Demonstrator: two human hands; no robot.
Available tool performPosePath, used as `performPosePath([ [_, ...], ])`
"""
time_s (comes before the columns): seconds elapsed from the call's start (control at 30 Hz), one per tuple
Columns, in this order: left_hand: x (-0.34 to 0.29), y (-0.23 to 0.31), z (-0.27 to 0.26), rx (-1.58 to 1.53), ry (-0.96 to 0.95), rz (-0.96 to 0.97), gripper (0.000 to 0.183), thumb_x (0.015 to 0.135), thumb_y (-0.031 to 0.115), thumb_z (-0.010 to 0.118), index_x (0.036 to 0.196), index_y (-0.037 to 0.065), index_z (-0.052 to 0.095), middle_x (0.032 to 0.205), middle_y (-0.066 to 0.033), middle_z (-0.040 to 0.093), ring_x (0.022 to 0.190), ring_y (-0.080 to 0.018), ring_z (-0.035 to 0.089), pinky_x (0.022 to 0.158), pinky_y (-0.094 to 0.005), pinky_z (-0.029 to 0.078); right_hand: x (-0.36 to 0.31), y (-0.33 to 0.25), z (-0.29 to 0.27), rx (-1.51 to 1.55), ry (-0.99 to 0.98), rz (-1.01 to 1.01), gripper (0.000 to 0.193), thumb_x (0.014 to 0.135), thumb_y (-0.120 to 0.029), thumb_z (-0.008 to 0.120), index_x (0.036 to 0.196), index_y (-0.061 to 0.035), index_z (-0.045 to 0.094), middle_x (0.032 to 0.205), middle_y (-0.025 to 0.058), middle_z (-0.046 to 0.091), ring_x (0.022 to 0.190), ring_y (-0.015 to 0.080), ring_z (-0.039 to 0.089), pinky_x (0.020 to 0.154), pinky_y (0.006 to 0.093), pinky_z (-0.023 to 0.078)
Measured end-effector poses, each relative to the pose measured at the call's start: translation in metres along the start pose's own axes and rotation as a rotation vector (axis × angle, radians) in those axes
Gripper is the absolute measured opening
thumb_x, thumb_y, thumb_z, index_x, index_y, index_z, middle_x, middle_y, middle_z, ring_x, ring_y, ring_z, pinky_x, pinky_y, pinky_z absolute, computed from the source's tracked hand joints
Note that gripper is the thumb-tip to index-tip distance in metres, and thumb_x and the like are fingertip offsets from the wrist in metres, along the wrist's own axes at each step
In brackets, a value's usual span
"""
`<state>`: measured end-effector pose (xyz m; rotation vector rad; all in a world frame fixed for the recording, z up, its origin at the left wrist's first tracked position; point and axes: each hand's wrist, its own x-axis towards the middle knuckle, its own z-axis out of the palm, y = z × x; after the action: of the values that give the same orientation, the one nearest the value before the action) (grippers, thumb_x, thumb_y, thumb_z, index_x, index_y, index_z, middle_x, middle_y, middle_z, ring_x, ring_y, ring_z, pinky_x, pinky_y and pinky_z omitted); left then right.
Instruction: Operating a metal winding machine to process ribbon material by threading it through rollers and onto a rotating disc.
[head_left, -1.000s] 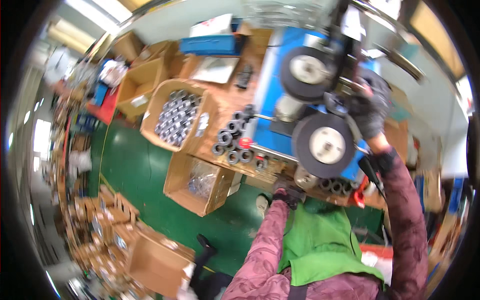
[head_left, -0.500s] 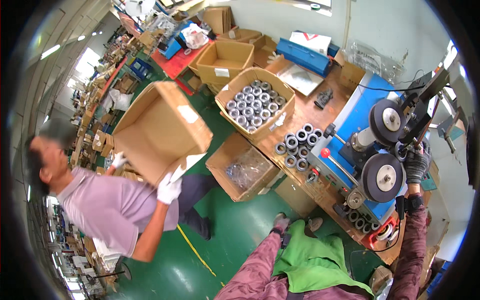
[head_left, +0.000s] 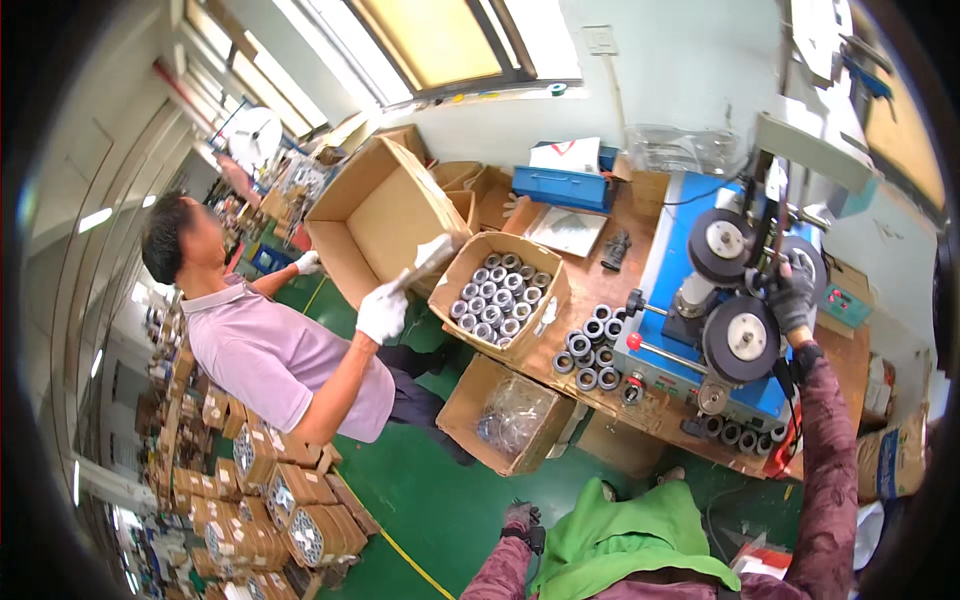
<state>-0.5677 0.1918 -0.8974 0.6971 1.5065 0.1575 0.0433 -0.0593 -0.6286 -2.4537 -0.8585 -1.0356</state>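
My right hand [head_left: 790, 295], in a dark grey glove, reaches into the blue machine [head_left: 660, 250] beside its dark wheels [head_left: 740, 338]. Its fingers are closed around a part there that I cannot make out. My left hand [head_left: 522, 516], also gloved, hangs low over the floor beside my green apron [head_left: 630, 530]. It touches no object that I can see, and its fingers are too small and foreshortened to read. Several metal rings [head_left: 596, 350] with dark outer surfaces are piled on the bench left of the machine. More rings stand along the machine's front edge.
At the left, a co-worker [head_left: 290, 360] in white gloves holds a large cardboard box [head_left: 375, 225] near the bench. A carton of rings [head_left: 548, 318] stands on the bench corner. Below it is an open carton [head_left: 470, 420] with clear plastic. A blue toolbox [head_left: 563, 186] stands behind.
The view has tilted up toward the window. The co-worker's box has come closer to the ring carton, its opening turned. My left hand sits lower in view; my right hand stays at the machine.
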Motion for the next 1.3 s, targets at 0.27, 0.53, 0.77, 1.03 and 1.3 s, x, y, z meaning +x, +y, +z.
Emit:
performPosePath([
  [0.27,0.036,-0.001,-0.002,0.07,-0.167,0.12,0.019,0.083,0.015,0.052,0.086,-0.003,0.054,0.076,-0.0163,0.061,0.061,-0.0278,0.061,0.055,-0.0363,0.052,0.018,-0.033,-0.022,0.091,-0.126,0.177,0.02,0.071,-0.022,0.057,0.085,-0.0085,0.059,0.09,0.0153,0.057,0.088,0.0369,0.051,0.083,0.0476,0.037],
  [0.53,0.084,-0.054,-0.009,0.344,-0.189,0.006,0.026,0.085,0.016,0.045,0.101,-0.003,0.053,0.091,-0.0175,0.062,0.082,-0.0324,0.06,0.074,-0.044,0.05,0.02,-0.028,-0.029,0.188,-0.111,0.192,0.017,0.07,-0.025,0.055,0.077,-0.0106,0.06,0.091,0.0131,0.058,0.088,0.0328,0.053,0.082,0.0469,0.036],
  [0.77,0.067,-0.057,0.035,0.119,-0.236,0.113,0.027,0.084,0.018,0.047,0.095,-0.006,0.054,0.094,-0.0209,0.06,0.079,-0.0337,0.06,0.069,-0.0428,0.051,0.019,-0.036,-0.026,0.208,-0.035,0.189,0.017,0.07,-0.023,0.054,0.078,-0.0083,0.06,0.091,0.0119,0.058,0.092,0.0314,0.051,0.085,0.0462,0.033],
  [1.03,0.011,-0.026,0.126,0.033,-0.106,0.153,0.023,0.085,0.019,0.055,0.09,-0.003,0.052,0.08,-0.0172,0.061,0.064,-0.0317,0.061,0.057,-0.0424,0.052,0.021,-0.032,-0.027,0.22,0.011,0.155,0.016,0.067,-0.021,0.059,0.076,-0.0082,0.058,0.085,0.0111,0.057,0.088,0.0312,0.051,0.08,0.0453,0.036],
  [1.3,0.002,-0.042,0.106,-0.198,-0.055,0.027,0.019,0.085,0.01,0.053,0.098,-0.001,0.044,0.08,-0.0177,0.057,0.065,-0.0324,0.058,0.06,-0.045,0.052,0.019,-0.027,-0.026,0.222,-0.026,0.16,0.017,0.068,-0.021,0.057,0.077,-0.007,0.059,0.086,0.0124,0.058,0.089,0.0322,0.051,0.082,0.0465,0.035],
])
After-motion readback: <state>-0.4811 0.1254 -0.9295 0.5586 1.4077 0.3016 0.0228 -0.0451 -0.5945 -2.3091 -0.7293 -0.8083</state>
